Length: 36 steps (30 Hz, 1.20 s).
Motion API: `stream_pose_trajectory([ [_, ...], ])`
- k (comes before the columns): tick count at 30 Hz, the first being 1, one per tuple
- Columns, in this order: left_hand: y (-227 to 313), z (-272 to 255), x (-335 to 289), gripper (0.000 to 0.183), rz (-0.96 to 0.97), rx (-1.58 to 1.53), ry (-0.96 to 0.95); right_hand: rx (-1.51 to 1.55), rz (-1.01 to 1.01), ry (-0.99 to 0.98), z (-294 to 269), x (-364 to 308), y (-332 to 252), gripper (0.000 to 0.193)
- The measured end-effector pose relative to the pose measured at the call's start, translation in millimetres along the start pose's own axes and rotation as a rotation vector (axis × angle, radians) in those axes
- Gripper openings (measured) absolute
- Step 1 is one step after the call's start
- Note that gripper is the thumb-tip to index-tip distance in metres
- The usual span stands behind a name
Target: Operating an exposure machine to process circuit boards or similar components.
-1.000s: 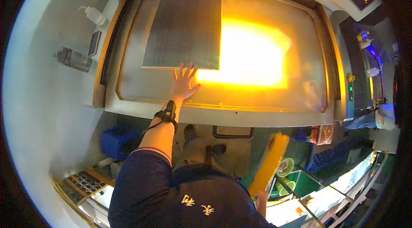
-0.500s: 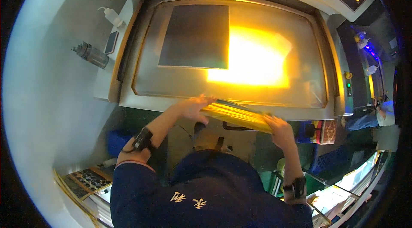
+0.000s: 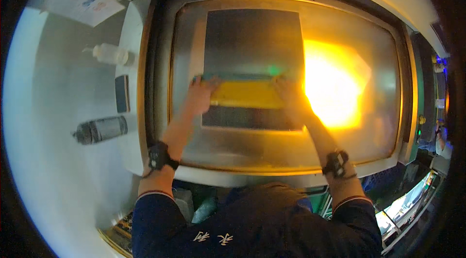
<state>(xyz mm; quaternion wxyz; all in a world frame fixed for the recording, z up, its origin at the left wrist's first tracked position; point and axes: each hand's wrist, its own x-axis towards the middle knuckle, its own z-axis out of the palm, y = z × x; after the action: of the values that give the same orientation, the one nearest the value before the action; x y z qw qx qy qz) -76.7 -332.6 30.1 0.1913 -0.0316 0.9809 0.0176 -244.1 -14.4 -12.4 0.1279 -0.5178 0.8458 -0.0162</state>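
A yellow glossy film [image 3: 246, 94], with a dark teal upper edge, stretches crosswise between my two hands. It lies over a dark rectangular sheet [image 3: 252, 42] on the framed, lit glass bed [image 3: 233, 153]. My left hand [image 3: 200, 95] is closed on the film's left end, near the sheet's left edge. At the other end, my right hand [image 3: 290, 94] grips the film just left of the bright yellow glow [image 3: 335, 85]. Motion blurs both hands, and the fingertips do not show sharply. A small green light spot appears on the dark sheet above the film.
Left of the bed, a white squeeze bottle [image 3: 110, 54], a phone [image 3: 122, 94] and a dark drinking bottle [image 3: 102, 129] rest on the pale ledge. A raised frame [image 3: 170, 83] surrounds the glass. Another person [image 3: 441, 139] is partly visible at the far right.
Both hands have moved forward with the yellow film, from the bed's front edge to over the dark sheet. My view has shifted, and the machine's screen is out of sight.
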Motion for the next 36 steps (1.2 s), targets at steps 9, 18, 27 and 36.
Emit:
stream_pose_trajectory([
  [9, -165.1, -47.6, 272.6, 0.069, -0.13, -0.163, 0.254, -0.15, 0.049, 0.248, -54.9, 276.6, 151.9, 0.083],
  [18, -28.4, -14.2, 101.4, 0.078, -0.083, 0.017, 0.09, -0.005, 0.043, 0.172, -16.6, 77.0, 65.5, 0.071],
  [27, 210.0, 58.0, -148.5, 0.066, 0.083, -0.222, -0.122, 0.272, 0.081, -0.076, 19.3, -276.8, -35.3, 0.062],
  [36, 75.7, -33.6, 217.3, 0.077, -0.122, -0.036, 0.193, -0.186, 0.103, 0.216, -21.4, 54.0, 215.2, 0.069],
])
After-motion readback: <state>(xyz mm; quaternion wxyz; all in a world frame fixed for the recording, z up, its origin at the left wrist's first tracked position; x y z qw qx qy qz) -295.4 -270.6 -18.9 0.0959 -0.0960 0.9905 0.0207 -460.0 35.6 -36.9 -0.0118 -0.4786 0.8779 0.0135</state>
